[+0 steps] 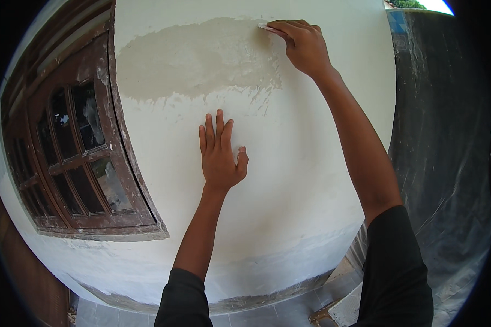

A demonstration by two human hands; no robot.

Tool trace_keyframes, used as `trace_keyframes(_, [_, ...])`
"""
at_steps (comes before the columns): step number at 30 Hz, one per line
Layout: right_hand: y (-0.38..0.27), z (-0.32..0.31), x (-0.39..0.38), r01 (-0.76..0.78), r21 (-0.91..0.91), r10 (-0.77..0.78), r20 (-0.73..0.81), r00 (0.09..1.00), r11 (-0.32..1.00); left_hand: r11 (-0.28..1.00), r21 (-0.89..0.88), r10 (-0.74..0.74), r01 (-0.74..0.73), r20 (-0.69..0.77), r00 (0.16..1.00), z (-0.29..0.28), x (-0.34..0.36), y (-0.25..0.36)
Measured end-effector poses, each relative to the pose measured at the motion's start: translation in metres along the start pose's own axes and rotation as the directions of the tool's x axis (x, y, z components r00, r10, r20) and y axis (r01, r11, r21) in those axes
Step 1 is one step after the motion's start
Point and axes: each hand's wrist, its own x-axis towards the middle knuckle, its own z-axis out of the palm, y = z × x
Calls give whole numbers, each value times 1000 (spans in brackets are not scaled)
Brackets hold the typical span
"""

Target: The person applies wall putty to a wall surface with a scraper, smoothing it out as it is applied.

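My left hand [222,158] lies against the cream-white wall [289,147], its palm to the surface and its fingers stretched out. Higher up and to the right, my right hand [305,46] is closed around a small flat piece with a whitish edge [264,26]. Most of that piece is hidden by the fingers, so I cannot tell its kind. It meets the wall at the upper right edge of a wide greyish-beige patch of filler [196,57]. The patch has a ragged lower border, above my left hand.
A brown wooden window frame [120,131] with small glass panes stands at the left. Dark sheeting [444,125] hangs at the right, beyond the wall's edge. Grey floor tiles [251,317] run below, with a pale block-like object [346,308] near my right sleeve.
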Motion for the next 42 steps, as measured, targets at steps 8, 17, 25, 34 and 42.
trace_keyframes(8, [-25,2,-76,24,-94,-26,-22,999,995,999,42,-13,13,5,1000,1,-3,-2])
trace_keyframes(17, [13,13,-17,56,40,-50,-135,990,998,999,42,-10,9,10,1000,3,0,4])
trace_keyframes(25, [-31,9,-98,46,-3,-46,-12,999,999,998,62,-11,10,12,1000,0,-3,-1])
trace_keyframes(34, [-8,8,-41,110,19,-107,-114,988,994,998,70,-12,11,5,1000,0,-2,1])
trace_keyframes(42, [-15,19,-68,93,12,-92,-29,995,996,998,59,-21,20,13,1000,2,-3,0])
